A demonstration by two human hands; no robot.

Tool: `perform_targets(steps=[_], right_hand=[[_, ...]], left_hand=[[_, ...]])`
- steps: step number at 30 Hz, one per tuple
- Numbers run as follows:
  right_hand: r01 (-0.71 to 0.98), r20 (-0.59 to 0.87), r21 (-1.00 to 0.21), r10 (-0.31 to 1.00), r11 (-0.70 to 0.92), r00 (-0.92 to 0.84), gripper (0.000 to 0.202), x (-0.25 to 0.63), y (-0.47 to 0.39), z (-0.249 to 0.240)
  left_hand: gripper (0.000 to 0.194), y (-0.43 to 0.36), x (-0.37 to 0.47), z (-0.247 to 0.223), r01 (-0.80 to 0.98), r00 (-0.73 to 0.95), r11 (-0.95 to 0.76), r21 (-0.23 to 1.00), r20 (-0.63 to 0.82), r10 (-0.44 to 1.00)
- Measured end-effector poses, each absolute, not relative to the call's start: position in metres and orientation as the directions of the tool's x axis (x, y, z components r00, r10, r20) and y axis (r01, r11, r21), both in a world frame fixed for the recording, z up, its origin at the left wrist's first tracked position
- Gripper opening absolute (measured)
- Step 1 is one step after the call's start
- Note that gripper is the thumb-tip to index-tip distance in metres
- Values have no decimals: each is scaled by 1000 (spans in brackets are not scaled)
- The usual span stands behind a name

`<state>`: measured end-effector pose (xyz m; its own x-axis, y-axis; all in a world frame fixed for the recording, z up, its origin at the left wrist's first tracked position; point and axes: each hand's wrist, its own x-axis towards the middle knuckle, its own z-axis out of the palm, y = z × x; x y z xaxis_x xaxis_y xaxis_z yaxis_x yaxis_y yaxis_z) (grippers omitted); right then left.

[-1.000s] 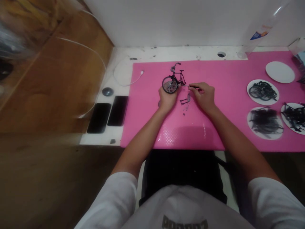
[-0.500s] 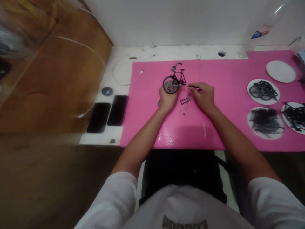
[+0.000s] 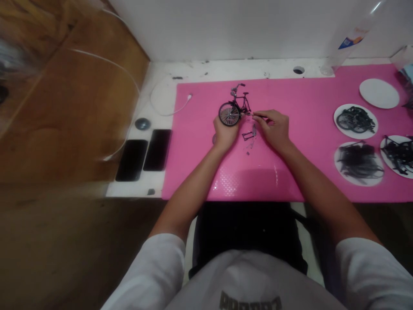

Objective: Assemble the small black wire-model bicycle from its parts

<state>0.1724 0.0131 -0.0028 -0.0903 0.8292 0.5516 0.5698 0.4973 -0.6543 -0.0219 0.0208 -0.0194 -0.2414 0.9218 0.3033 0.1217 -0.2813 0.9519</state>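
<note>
A miniature black bicycle with a spoked front wheel stands up from my left hand, whose fingers are closed behind and under it. At its lower right, my right hand pinches a thin dark stick-like piece, its tip close to the bicycle's pedal area. What kind of piece it is cannot be made out. No rear wheel shows on the bicycle. Between my wrists lie a small dark frame-shaped part and several tiny bits. A round part peeks out at the left of my left hand.
Plates of black parts, including one of wheels and one of thin pieces, stand at the right by a white plate. Two phones, a white cable and a dark round object lie left. A clear bottle stands behind.
The whole view has shifted slightly. Both hands keep their hold, and the bicycle and the thin piece stay in nearly the same place relative to each other.
</note>
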Motion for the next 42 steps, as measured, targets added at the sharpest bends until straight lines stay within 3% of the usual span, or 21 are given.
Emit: perform_targets(steps=[23,29,33,39,42], right_hand=[[574,496,-689,865,443,-71,14,173,14,-2],[636,480,-644,872,426,-98,19,175,14,2],[644,470,-633,874,430,-121,29,175,12,6],[699,456,-591,882,403,-123,67,178,16,-1],[720,454,-569,882,398,-128,75,179,17,-3]], left_hand=[[41,20,-21,-21,141,-229,-279,950,305,924],[39,19,-21,-20,128,-207,-292,948,314,927],[38,18,-21,-19,120,-199,-274,954,293,935],[40,15,-17,-17,105,-180,-260,960,276,944],[39,12,-15,-15,98,-159,-253,963,266,951]])
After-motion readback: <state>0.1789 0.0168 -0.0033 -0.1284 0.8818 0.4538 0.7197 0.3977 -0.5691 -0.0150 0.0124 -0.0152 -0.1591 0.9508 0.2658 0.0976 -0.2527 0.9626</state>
